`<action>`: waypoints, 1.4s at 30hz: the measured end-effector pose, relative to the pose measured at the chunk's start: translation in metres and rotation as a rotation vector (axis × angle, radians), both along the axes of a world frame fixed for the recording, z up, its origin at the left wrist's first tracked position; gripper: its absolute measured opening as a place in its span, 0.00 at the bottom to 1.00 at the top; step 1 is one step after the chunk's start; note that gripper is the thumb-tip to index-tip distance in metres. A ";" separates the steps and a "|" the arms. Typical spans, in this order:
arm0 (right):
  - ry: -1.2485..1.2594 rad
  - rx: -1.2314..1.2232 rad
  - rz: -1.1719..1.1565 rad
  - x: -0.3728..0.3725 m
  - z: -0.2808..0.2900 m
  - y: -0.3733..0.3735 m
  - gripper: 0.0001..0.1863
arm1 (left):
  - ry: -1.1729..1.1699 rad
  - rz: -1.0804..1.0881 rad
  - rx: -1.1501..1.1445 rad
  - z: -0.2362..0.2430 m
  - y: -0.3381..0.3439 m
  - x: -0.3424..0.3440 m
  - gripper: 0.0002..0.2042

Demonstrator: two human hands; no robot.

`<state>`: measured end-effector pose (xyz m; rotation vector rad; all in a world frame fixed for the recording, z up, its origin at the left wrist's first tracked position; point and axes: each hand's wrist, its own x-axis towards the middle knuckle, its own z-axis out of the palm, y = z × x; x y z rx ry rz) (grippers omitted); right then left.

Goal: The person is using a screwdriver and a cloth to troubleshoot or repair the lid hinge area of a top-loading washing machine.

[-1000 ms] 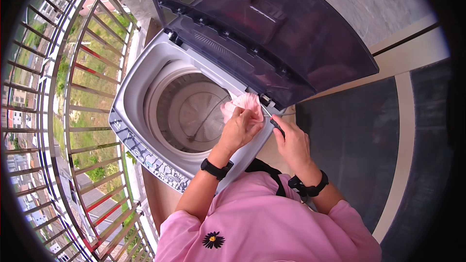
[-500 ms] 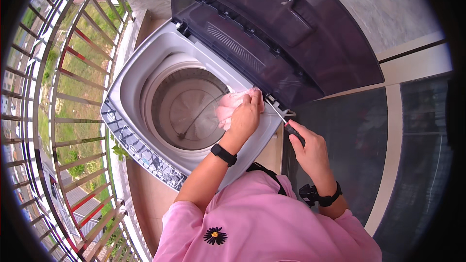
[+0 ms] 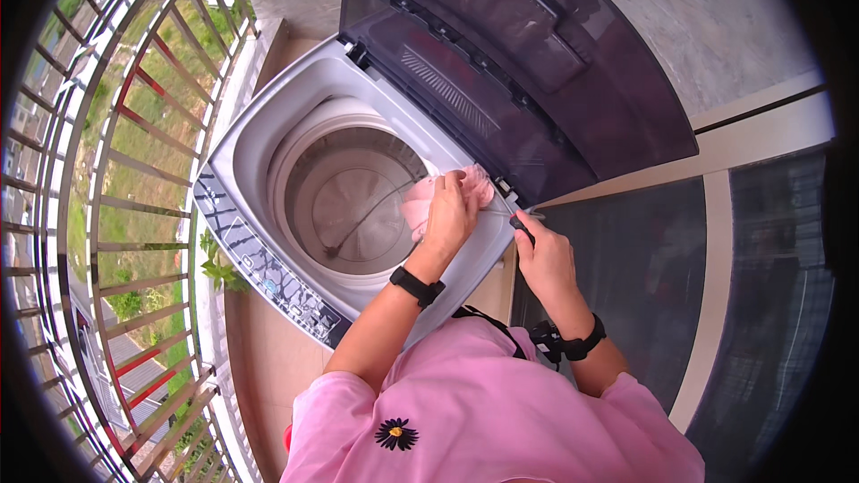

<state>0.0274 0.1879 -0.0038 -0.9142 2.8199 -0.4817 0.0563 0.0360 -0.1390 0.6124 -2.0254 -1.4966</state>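
A top-loading washing machine [image 3: 234, 156] stands in front of me with its dark lid [image 3: 617, 80] raised. My left hand [image 3: 450, 219] is closed on a crumpled pink cloth [image 3: 417, 206] at the right rim of the tub opening. Part of the cloth hangs over the tub [image 3: 358, 206]. Beside it, near the lid's hinge corner, my right hand [image 3: 546, 261] grips the dark handle of a screwdriver [image 3: 523, 227]. Its thin shaft points left toward the cloth, where the tip is hard to make out.
A metal railing [image 3: 107, 201] curves along the left, with grass and buildings beyond. A patterned control panel [image 3: 268, 273] runs along the machine's left front edge. Green leaves [image 3: 215, 266] show between machine and railing. Dark glass panels [image 3: 626, 277] in a pale frame stand on the right.
My right hand has moved left and slightly up with the screwdriver, whose shaft now lies flatter and closer to the cloth. My left hand still holds the cloth. The view has shifted a little.
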 end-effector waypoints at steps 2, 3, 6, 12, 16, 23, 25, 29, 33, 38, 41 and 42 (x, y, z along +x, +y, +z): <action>-0.025 -0.010 0.019 -0.005 0.001 0.002 0.17 | -0.097 -0.019 -0.070 -0.005 0.005 0.009 0.17; -0.050 -0.026 0.032 -0.006 0.000 0.001 0.18 | -0.093 -0.017 0.013 -0.007 0.004 0.005 0.16; 0.000 -0.002 0.091 -0.007 -0.002 -0.003 0.18 | -0.019 -0.014 -0.021 -0.016 0.003 0.004 0.17; 0.078 0.243 0.010 0.001 -0.026 -0.022 0.22 | 0.020 -0.151 -0.055 -0.004 0.002 0.006 0.22; 0.033 0.174 0.001 -0.003 -0.018 -0.018 0.22 | -0.112 -0.188 -0.064 0.017 -0.006 0.005 0.23; 0.053 -0.061 0.122 0.003 0.008 -0.009 0.20 | -0.108 -0.213 -0.113 0.016 -0.009 -0.003 0.16; 0.033 -0.008 0.103 -0.002 -0.003 -0.010 0.19 | -0.061 -0.185 -0.071 0.009 -0.003 -0.001 0.14; 0.051 -0.001 0.122 -0.009 -0.005 -0.009 0.19 | 0.002 -0.122 0.003 0.002 0.003 0.003 0.13; 0.048 0.264 0.042 -0.010 -0.004 -0.023 0.20 | -0.020 0.007 -0.037 0.010 0.012 0.004 0.15; 0.164 0.245 0.049 -0.005 -0.032 -0.021 0.21 | -0.005 0.105 -0.070 -0.013 0.019 -0.004 0.16; 0.086 0.224 0.059 -0.002 -0.017 -0.012 0.22 | -0.015 0.018 -0.015 -0.016 0.014 -0.002 0.17; 0.052 0.204 0.068 -0.001 -0.010 -0.012 0.22 | -0.027 0.000 -0.036 -0.017 0.012 0.000 0.17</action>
